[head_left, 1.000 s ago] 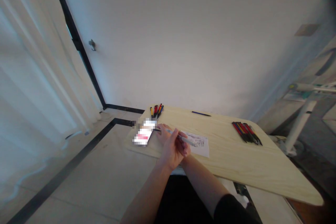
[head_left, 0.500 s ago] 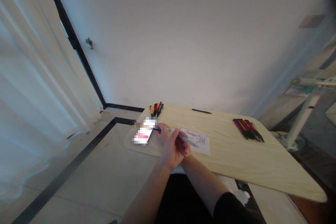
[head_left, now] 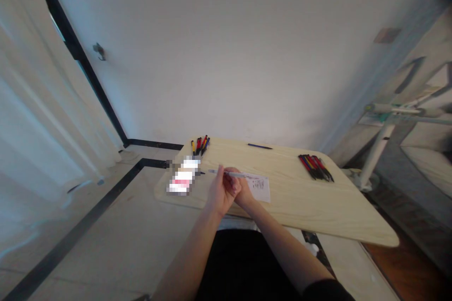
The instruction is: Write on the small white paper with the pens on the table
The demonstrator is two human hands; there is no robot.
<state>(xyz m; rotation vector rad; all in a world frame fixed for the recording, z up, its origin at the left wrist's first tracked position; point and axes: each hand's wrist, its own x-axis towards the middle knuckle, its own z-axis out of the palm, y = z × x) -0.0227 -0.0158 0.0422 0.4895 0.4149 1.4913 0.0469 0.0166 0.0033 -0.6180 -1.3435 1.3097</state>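
My left hand (head_left: 223, 193) is closed round a pale, see-through pen barrel (head_left: 233, 175), which lies nearly level with one end pointing left. Close against it, my right hand (head_left: 243, 192) has its fingers curled. The left hand partly covers them, so what they hold, if anything, is hidden. Below and beside the hands lies a printed paper slip (head_left: 260, 189) on the wooden table (head_left: 303, 207). A small dark pen part (head_left: 202, 173) rests by the right edge of a phone (head_left: 183, 176) with a lit, blurred screen.
Several coloured pens (head_left: 200, 145) stand grouped at the table's far left corner. A single blue pen (head_left: 260, 146) lies near the back edge. Several red, blue and black pens (head_left: 315, 167) lie side by side on the right. A white wall (head_left: 240, 56) rises behind the table.
My right hand has drawn back from beside the phone to meet my left hand. The pen barrel has turned from slanting downward to nearly level. The whole view has shifted slightly.
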